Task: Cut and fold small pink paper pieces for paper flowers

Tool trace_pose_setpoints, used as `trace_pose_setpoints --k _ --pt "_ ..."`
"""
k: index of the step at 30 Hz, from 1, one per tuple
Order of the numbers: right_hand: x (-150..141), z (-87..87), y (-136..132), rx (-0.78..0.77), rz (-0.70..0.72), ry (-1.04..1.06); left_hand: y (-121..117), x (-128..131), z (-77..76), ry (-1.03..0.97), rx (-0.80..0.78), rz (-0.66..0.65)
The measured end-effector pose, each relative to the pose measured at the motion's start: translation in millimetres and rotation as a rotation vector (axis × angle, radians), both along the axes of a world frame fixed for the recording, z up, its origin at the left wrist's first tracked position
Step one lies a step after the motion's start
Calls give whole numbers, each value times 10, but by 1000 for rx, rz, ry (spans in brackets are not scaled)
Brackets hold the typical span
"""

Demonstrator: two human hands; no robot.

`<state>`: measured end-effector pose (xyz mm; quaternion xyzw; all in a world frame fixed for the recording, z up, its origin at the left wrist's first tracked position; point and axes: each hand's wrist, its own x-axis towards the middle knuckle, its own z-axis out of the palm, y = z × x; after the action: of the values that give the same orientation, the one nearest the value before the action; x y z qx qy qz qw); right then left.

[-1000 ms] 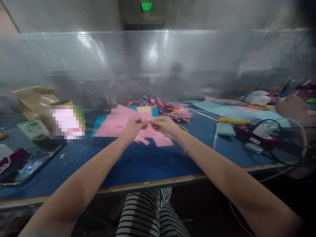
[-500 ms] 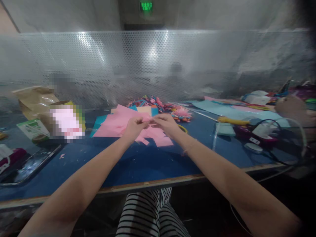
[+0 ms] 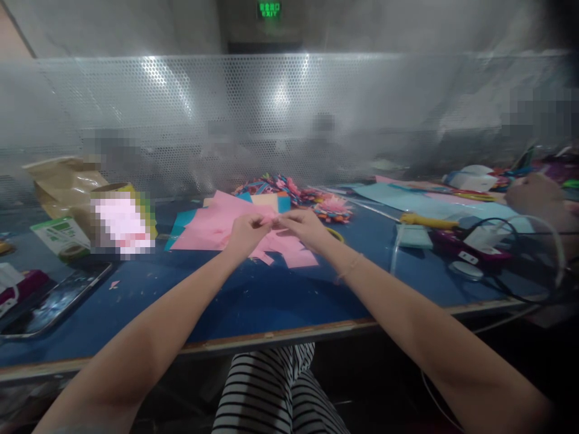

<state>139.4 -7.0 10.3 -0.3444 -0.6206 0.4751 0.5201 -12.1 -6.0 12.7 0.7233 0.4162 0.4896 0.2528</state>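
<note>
The left hand (image 3: pixel 246 234) and right hand (image 3: pixel 307 229) are pinching pink paper (image 3: pixel 268 213) between their fingertips; it is probably risking a tear if they pull unevenly. Below, loose pink sheets (image 3: pixel 203 230) are lying on a blue table (image 3: pixel 275 307), possibly inviting a wrist to drag them. Beyond, a perforated screen (image 3: pixel 253 90) is standing beneath a green exit sign (image 3: pixel 269 9).

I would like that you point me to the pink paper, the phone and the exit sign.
Pink paper (image 3: pixel 203 230): head view, left part of the pile.
Phone (image 3: pixel 58 304): head view, middle of the screen.
Exit sign (image 3: pixel 269 9): head view, middle of the green sign.
</note>
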Motion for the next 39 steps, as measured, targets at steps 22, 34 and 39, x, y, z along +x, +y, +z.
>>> trace_pose_setpoints --k 22,34,39 --pt "143 -120 216 -8 -22 -104 105 39 -90 -280 -245 -154" --pt "89 -98 151 53 2 -101 61 49 -33 -416 -430 -168" --pt "51 -82 139 25 -6 -107 61 38 -42 -510 -494 -227"
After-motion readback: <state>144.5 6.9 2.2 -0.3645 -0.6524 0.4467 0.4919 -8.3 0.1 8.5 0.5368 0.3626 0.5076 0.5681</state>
